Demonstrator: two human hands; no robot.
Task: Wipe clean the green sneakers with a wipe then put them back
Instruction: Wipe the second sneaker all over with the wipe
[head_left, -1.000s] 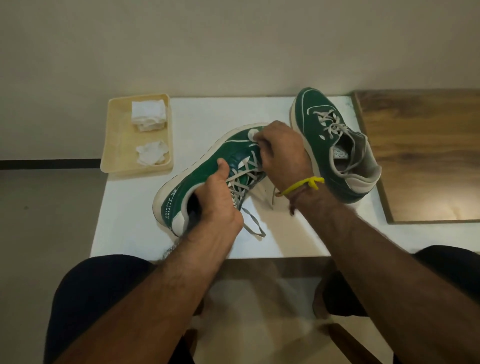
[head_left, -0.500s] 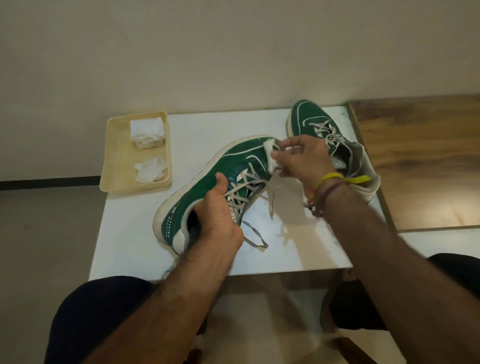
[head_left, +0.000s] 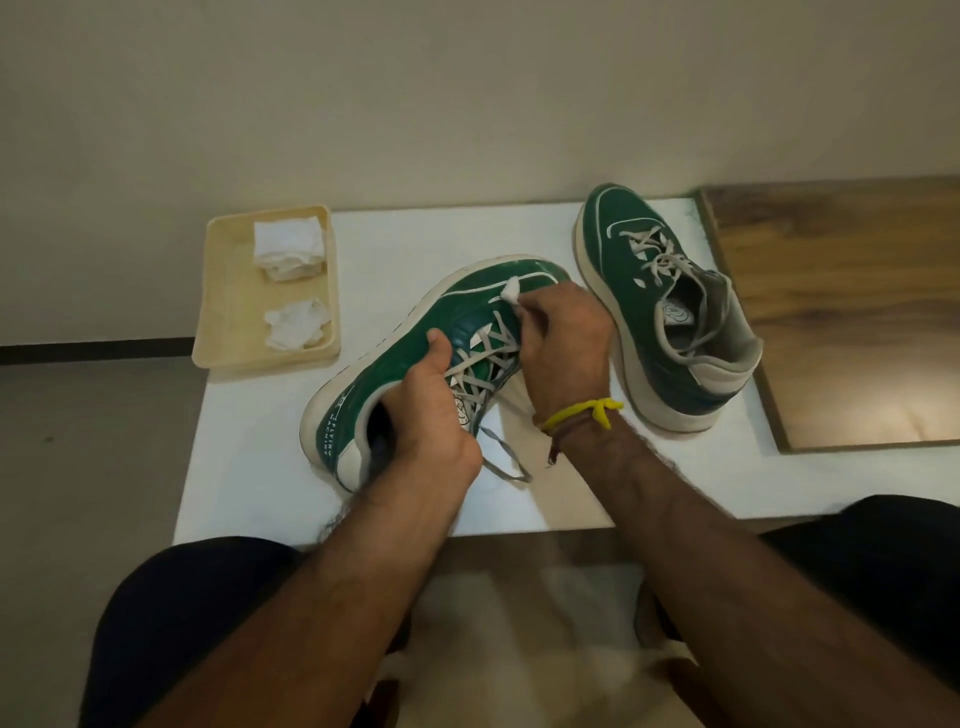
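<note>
One green sneaker (head_left: 415, 353) with a cream sole lies tilted on its side over the white table (head_left: 260, 467). My left hand (head_left: 426, 410) grips it at the collar, fingers inside the opening and thumb on the upper. My right hand (head_left: 563, 338) pinches a small white wipe (head_left: 511, 288) and presses it on the toe area beside the laces. The second green sneaker (head_left: 670, 312) stands upright on the table to the right, untouched.
A cream tray (head_left: 223, 312) at the table's back left holds a folded stack of wipes (head_left: 288, 254) and a crumpled wipe (head_left: 296, 325). A wooden board (head_left: 852, 312) lies on the right. A wall runs close behind the table.
My right hand with the wipe has slid back down onto the sneaker's toe area from its raised spot beyond the toe. My left hand keeps its grip on the collar.
</note>
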